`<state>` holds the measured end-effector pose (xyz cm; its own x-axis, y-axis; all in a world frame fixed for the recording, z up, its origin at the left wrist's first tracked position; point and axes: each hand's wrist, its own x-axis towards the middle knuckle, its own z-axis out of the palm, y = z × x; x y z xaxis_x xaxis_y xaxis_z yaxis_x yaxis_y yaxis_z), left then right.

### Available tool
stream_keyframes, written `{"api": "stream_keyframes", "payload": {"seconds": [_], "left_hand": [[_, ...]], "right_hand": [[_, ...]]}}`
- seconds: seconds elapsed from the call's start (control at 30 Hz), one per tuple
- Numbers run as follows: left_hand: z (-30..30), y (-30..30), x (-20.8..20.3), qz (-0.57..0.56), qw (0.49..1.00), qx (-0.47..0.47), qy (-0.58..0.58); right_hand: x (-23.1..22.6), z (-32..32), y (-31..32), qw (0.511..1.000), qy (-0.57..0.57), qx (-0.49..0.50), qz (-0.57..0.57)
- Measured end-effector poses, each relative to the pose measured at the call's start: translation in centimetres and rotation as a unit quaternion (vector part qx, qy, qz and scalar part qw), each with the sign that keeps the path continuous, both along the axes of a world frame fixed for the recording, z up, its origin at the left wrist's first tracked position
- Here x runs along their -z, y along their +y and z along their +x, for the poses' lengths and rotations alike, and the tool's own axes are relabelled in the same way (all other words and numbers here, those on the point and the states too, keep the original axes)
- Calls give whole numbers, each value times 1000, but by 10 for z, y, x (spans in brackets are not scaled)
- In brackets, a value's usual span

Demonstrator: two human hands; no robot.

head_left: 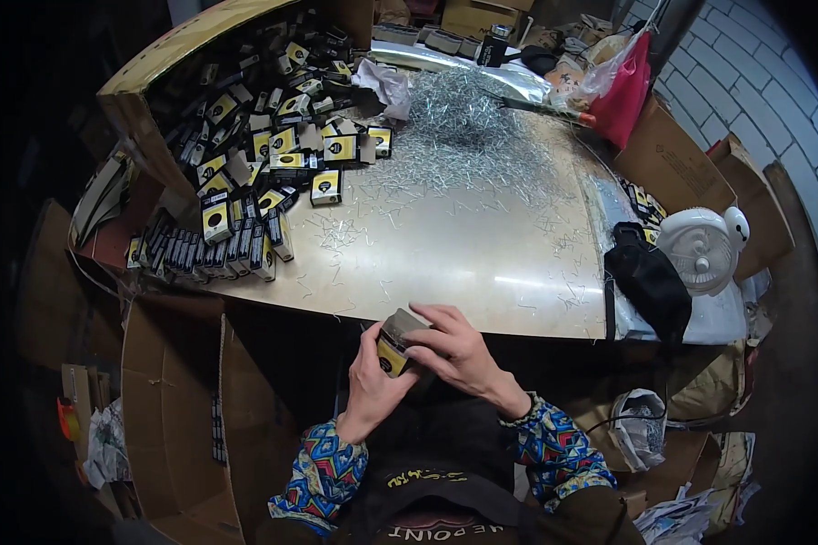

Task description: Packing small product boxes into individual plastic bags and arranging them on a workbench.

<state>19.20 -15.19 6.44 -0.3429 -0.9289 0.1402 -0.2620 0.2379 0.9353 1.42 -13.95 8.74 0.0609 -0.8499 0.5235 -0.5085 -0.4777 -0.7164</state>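
Note:
Just off the table's near edge I hold a small black and yellow carton [392, 355] with a grey top flap. My left hand [373, 391] is wrapped round its left side, thumb across the lower part. My right hand [466, 356] is at its right side, the fingers bent over the flap and the thumb low against the carton. What is inside the carton cannot be seen. Beyond my hands, a heap of thin bent metal pins [454, 113] lies on the table [427, 263], with loose ones scattered around it.
Many similar cartons [341, 148] spill from a large cardboard box [136, 118] at the left, some with flaps up; others stand in a row [214, 250]. A black pouch [650, 282] and white fan [703, 254] sit at the right. A tall cardboard box [168, 400] stands lower left.

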Motion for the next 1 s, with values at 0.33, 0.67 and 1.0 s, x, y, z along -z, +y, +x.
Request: {"api": "stream_keyframes", "payload": {"seconds": [0.33, 0.67, 1.0], "left_hand": [[-8, 5, 7, -128, 991, -19, -37], [-9, 11, 17, -118, 982, -87, -119], [-8, 11, 23, -116, 985, -54, -114]], "right_hand": [[15, 20, 29, 998, -16, 67, -8], [17, 48, 32, 966, -232, 66, 96], [25, 54, 30, 977, -157, 144, 8]]}}
